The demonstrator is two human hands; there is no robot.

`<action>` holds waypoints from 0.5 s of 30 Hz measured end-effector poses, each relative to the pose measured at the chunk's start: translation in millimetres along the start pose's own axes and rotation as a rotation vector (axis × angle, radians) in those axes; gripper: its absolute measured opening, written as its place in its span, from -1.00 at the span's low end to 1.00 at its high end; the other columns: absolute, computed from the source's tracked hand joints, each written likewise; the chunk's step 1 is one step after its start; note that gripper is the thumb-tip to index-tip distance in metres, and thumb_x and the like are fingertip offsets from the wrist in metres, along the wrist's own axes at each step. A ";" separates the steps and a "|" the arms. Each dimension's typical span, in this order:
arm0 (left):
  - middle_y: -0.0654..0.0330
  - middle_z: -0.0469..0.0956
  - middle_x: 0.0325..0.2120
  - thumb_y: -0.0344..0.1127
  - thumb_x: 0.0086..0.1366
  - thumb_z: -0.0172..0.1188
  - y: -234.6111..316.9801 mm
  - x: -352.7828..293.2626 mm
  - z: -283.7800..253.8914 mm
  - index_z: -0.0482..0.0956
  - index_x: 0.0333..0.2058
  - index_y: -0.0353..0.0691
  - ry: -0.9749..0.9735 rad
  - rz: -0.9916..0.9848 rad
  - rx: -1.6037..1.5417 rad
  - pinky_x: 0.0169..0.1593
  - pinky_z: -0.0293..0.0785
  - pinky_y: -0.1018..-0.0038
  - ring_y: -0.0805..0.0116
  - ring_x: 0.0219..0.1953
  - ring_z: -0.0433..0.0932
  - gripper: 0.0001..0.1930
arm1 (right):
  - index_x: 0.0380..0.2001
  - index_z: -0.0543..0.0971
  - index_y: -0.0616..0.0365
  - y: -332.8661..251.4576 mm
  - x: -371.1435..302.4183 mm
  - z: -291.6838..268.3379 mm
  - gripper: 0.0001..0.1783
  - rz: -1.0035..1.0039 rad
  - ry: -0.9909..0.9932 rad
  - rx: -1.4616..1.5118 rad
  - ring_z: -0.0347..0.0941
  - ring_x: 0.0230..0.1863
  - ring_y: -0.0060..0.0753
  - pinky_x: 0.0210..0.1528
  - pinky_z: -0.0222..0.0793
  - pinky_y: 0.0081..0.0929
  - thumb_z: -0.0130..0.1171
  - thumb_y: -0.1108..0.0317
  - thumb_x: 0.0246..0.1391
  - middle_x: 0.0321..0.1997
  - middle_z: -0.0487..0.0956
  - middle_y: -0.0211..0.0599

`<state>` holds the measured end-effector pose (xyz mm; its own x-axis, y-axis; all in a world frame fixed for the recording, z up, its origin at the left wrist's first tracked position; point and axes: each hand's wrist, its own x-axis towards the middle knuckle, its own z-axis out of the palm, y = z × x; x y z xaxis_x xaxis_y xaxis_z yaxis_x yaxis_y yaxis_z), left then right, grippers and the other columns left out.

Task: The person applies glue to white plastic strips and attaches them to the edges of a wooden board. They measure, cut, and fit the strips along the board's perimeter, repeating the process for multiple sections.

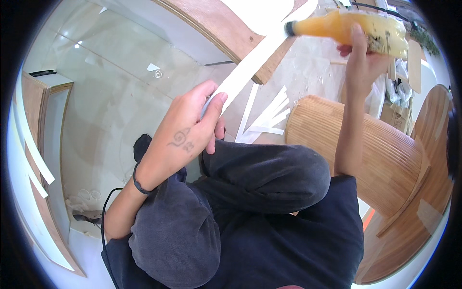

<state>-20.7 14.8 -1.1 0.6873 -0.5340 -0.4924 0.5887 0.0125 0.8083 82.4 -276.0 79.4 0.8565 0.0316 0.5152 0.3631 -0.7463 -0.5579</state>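
Observation:
My left hand point(185, 123) is closed around the near end of a long white strip point(250, 62), thumb on top. From there the strip slants up and to the right, past the corner of a plywood-edged board point(219, 29). My right hand point(363, 62) grips a clear plastic bottle point(327, 26) of yellow-orange liquid. The bottle lies almost level, with its dark-capped end pointing left, over or against the strip; I cannot tell whether they touch. What the liquid is does not show.
Several cut white strips point(272, 113) lie fanned on the tiled floor. To the right stand a curved, ribbed wooden piece point(356, 139) and a large rounded wooden panel point(399, 250). A plywood-edged piece point(57, 84) with strips hanging beside it is at the left.

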 end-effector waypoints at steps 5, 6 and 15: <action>0.20 0.48 -0.68 -0.24 0.49 -0.09 3.2 -0.8 -0.7 0.41 -0.31 -0.36 0.001 -0.028 -0.010 -0.57 0.34 0.54 0.51 -0.74 0.44 -0.72 | -0.26 0.49 0.25 41.3 40.9 2.9 -0.72 0.123 0.205 -0.180 0.37 -0.71 -0.61 -0.71 0.28 -0.65 0.30 0.27 0.13 -0.53 0.53 -0.36; 0.21 0.48 -0.68 -0.24 0.49 -0.09 4.0 -0.9 -0.7 0.41 -0.31 -0.36 0.001 -0.028 -0.007 -0.57 0.34 0.54 0.51 -0.74 0.43 -0.72 | -0.26 0.48 0.25 49.2 43.9 1.8 -0.71 0.125 0.215 -0.196 0.37 -0.71 -0.61 -0.71 0.27 -0.64 0.30 0.27 0.13 -0.53 0.53 -0.35; 0.21 0.47 -0.69 -0.24 0.49 -0.09 6.3 4.9 -0.8 0.41 -0.31 -0.37 0.018 -0.036 0.005 -0.58 0.34 0.54 0.52 -0.74 0.42 -0.71 | -0.23 0.47 0.26 66.0 61.9 12.0 -0.73 -0.011 0.183 -0.085 0.36 -0.70 -0.59 -0.70 0.26 -0.65 0.29 0.32 0.14 -0.50 0.52 -0.35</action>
<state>-13.2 12.9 1.3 0.6734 -0.5187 -0.5268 0.6108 -0.0110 0.7917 163.7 -315.3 66.6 0.7685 -0.0755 0.6353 0.3335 -0.8002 -0.4984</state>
